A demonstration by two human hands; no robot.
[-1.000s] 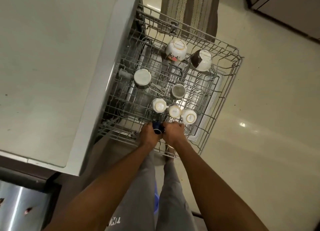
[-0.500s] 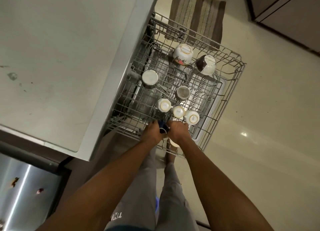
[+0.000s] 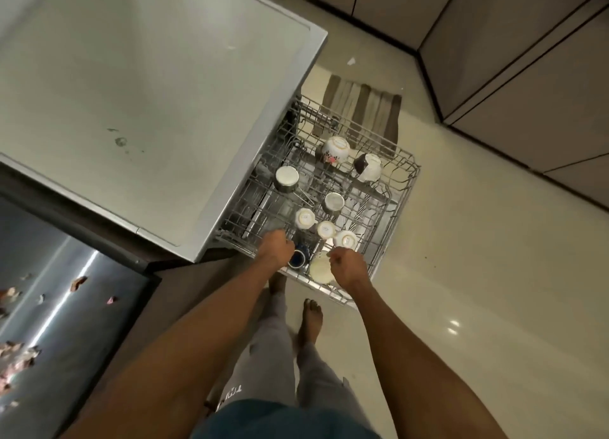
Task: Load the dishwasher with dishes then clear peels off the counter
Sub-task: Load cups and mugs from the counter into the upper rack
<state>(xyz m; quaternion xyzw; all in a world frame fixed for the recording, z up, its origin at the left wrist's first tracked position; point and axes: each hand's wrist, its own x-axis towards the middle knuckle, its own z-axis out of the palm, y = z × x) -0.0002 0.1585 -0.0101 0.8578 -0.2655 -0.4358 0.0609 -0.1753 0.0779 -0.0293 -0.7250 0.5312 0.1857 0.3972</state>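
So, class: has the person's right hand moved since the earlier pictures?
Yes. The right hand has moved rightward, away from the blue cup, along the rack's near edge.

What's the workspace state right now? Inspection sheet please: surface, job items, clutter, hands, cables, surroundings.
Surface: grey countertop, a few smudges.
Job's things: pulled-out dishwasher rack holds upturned white cups, steel cups, two bowls; blue mug and pale dish at the near edge.
Clutter: peels on the steel surface, lower left.
Grippers: left hand beside the blue mug; right hand curled at the pale dish; grips unclear.
Cables: nothing seen.
Surroundings: striped mat, tiled floor, cabinets.
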